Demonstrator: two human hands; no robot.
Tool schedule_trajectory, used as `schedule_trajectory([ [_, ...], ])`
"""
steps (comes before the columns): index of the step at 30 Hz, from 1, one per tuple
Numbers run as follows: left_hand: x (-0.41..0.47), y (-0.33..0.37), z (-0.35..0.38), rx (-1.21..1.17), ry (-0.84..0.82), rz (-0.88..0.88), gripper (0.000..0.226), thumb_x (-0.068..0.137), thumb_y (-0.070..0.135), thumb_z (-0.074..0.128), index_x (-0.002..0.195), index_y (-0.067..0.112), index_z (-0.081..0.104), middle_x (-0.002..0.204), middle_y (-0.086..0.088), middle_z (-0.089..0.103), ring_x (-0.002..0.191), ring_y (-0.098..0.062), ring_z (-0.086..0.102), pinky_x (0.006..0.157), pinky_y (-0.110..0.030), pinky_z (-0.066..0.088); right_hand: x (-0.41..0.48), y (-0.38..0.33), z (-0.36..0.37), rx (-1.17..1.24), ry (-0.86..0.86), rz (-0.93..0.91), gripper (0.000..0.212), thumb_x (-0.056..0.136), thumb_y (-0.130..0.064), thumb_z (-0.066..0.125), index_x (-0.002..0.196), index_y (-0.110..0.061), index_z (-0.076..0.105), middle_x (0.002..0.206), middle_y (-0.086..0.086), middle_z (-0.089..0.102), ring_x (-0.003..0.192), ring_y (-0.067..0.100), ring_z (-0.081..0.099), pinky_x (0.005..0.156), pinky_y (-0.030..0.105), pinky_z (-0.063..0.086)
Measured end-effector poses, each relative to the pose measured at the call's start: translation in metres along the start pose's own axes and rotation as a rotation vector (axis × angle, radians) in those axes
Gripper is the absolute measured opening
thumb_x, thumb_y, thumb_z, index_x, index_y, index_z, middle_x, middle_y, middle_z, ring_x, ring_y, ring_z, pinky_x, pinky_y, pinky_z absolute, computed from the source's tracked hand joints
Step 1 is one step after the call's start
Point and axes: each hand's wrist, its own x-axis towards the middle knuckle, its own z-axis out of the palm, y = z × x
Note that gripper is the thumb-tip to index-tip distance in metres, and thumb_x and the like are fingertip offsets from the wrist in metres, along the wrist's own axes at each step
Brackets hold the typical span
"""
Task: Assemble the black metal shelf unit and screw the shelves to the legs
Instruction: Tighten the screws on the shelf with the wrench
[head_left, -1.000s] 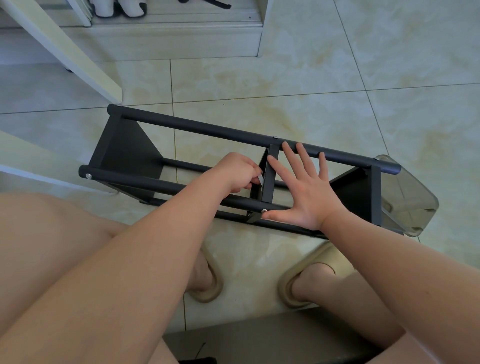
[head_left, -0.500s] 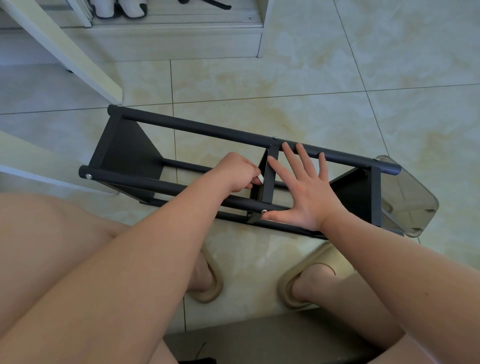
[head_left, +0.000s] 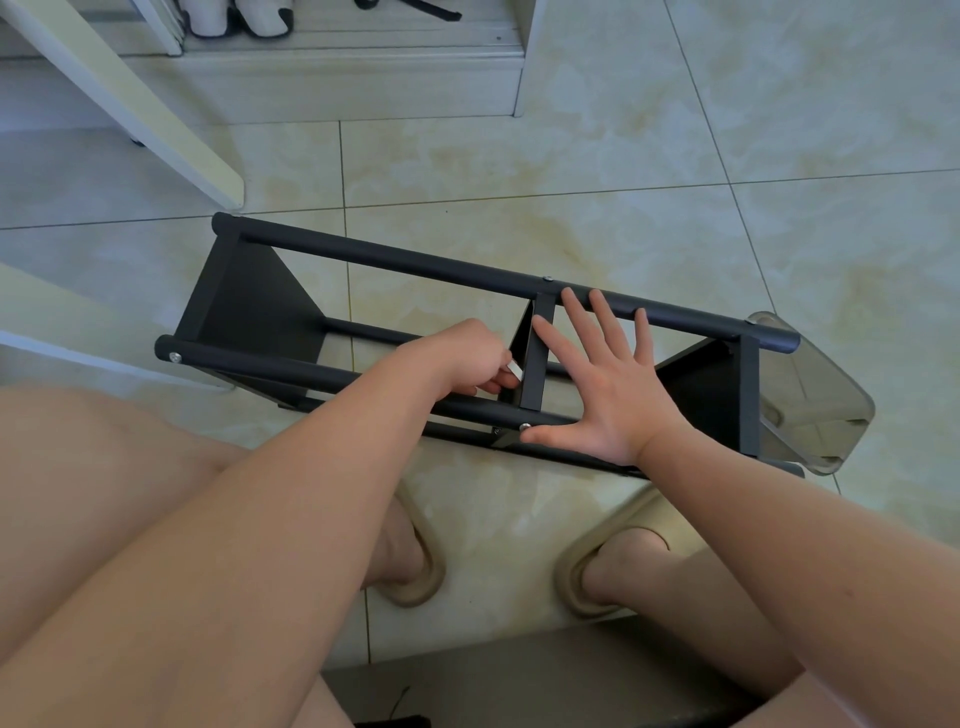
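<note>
Black shelf unit (head_left: 395, 265), lying sideways on the floor (head_left: 675, 130) at my twelve o'clock, shelves seated, screws (head_left: 175, 357) mostly in, I judge: my left hand (head_left: 467, 353) is pinching a small pale piece (head_left: 514, 370) at the middle shelf (head_left: 535, 374), my right hand (head_left: 608, 384) bracing open-palmed.

No legible text anywhere.

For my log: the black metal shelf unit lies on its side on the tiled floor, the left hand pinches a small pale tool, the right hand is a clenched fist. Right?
No: in the head view the right hand is open, fingers spread flat across the black metal shelf unit. The left hand does pinch the small pale tool; the rest stands.
</note>
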Motion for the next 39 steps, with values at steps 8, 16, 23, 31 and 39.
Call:
schedule_trajectory([
  [8,0.000,-0.007,-0.015,0.181,-0.115,0.066,0.023,0.102,0.009,0.047,0.087,0.016,0.063,0.073,0.010,0.072,0.076,-0.006,0.064,0.082,-0.027,0.047,0.001,0.001,0.000,-0.001,-0.002,0.003,0.119,0.066,-0.101,0.028,0.162,-0.035,0.004,0.170,0.002,-0.014,0.155,0.030,-0.018,0.119,0.066,-0.010],
  [16,-0.001,-0.006,-0.017,0.354,-0.132,0.106,0.029,0.101,0.011,0.052,0.080,0.021,0.069,0.080,0.012,0.073,0.084,-0.009,0.064,0.077,-0.025,0.044,0.001,0.000,-0.001,-0.002,-0.002,0.002,0.119,0.067,-0.100,0.027,0.163,-0.034,0.005,0.170,0.003,-0.012,0.155,0.031,-0.016,0.120,0.066,-0.010],
  [23,-0.005,0.001,-0.018,0.594,-0.143,0.109,0.023,0.099,0.016,0.055,0.116,0.017,0.070,0.084,0.014,0.054,0.096,-0.019,0.052,0.091,-0.033,0.041,0.001,0.001,-0.001,0.011,0.001,0.002,0.118,0.067,-0.100,0.029,0.162,-0.036,0.004,0.170,0.002,-0.014,0.155,0.030,-0.018,0.120,0.065,-0.011],
  [31,-0.003,-0.004,-0.025,0.527,0.005,0.162,0.021,0.088,0.012,0.064,0.076,0.028,0.067,0.082,0.001,0.074,0.083,-0.015,0.068,0.080,-0.030,0.053,0.001,0.002,0.000,0.011,0.003,0.003,0.118,0.067,-0.100,0.029,0.162,-0.036,0.003,0.170,0.001,-0.014,0.155,0.029,-0.018,0.120,0.065,-0.010],
  [39,0.009,-0.007,-0.014,0.196,0.016,0.243,0.013,0.096,0.020,0.060,0.087,0.027,0.066,0.089,0.000,0.064,0.087,-0.015,0.064,0.088,-0.035,0.055,0.002,0.003,-0.001,0.004,-0.004,0.005,0.118,0.067,-0.101,0.026,0.162,-0.036,0.003,0.170,0.002,-0.014,0.155,0.030,-0.018,0.120,0.065,-0.011],
])
